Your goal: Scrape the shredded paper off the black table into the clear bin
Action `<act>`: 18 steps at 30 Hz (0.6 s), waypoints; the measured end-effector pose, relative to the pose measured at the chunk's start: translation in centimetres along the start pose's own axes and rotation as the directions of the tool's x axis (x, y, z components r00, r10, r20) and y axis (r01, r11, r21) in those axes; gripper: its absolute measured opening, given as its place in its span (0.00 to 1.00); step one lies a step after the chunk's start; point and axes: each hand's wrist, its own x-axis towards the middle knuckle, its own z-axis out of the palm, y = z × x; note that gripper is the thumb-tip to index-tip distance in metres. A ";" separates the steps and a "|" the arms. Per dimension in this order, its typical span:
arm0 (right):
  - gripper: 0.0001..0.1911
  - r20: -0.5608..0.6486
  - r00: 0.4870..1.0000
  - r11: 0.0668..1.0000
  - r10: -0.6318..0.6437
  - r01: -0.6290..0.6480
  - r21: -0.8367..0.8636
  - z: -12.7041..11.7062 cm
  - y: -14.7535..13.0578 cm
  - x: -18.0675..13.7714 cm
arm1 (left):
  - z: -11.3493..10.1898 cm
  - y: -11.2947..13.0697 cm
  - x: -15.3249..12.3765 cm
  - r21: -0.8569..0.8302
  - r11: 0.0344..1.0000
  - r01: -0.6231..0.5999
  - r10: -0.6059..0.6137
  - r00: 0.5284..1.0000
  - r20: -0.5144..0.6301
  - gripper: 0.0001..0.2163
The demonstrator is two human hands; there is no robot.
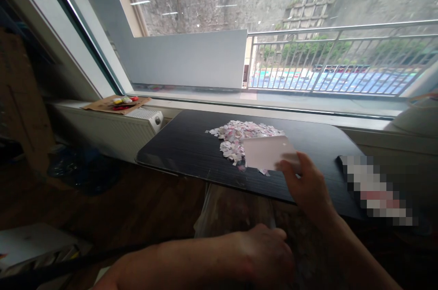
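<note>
My right hand (306, 183) is closed on the edge of a flat whitish scraper-like piece (263, 153) with a small hole near its corner. It is tilted over the near right side of a heap of small paper scraps (236, 132), white with pink and purple bits, and hides part of it. The heap lies on a dark table (181, 148). Below the table's front edge, my left hand (270, 253) is closed at the right side of a clear plastic bag or container (236, 208). The hand's grip on it is partly hidden.
A pixelated item (374, 189) sits at the table's right end. To the left, a radiator (102, 121) carries brown cardboard (99, 105) with small colourful things on it. A large window spans the back. A blue water jug (82, 169) stands on the floor at left.
</note>
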 end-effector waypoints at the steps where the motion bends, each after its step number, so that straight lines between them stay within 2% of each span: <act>1: 0.15 0.018 1.000 1.000 -0.012 0.012 0.023 0.5 0.0 0.1 | 0.1 0.0 0.0 0.000 1.000 0.002 -0.002 1.000 -0.003 0.04; 4: 0.14 0.074 0.997 0.999 -0.034 0.030 0.042 1.2 0.0 0.3 | 0.5 -0.2 0.1 0.002 1.000 0.003 -0.002 1.000 -0.027 0.05; 6: 0.12 0.083 0.996 0.999 -0.039 0.037 0.022 0.4 0.2 0.3 | 0.8 -0.3 0.1 0.004 1.000 0.001 0.000 0.998 -0.060 0.05; 10: 0.09 -0.038 0.999 0.999 -0.022 0.020 -0.035 -2.7 1.2 0.3 | 1.0 -0.5 0.1 0.007 1.000 -0.006 0.006 0.998 -0.066 0.02; 12: 0.10 -0.058 0.998 0.997 -0.022 0.017 -0.080 -3.7 2.0 0.4 | 1.0 -0.5 0.0 0.005 1.000 -0.009 0.009 0.998 -0.061 0.01; 16: 0.12 -0.053 0.998 0.987 -0.016 0.007 -0.158 -4.1 3.0 0.4 | 1.0 -0.5 -0.2 0.017 1.000 -0.005 0.007 0.993 -0.122 0.01; 18: 0.13 -0.074 0.997 0.990 -0.008 -0.002 -0.140 -3.9 3.0 0.4 | 0.9 -0.4 -0.3 0.020 1.000 0.005 -0.003 0.994 -0.111 0.02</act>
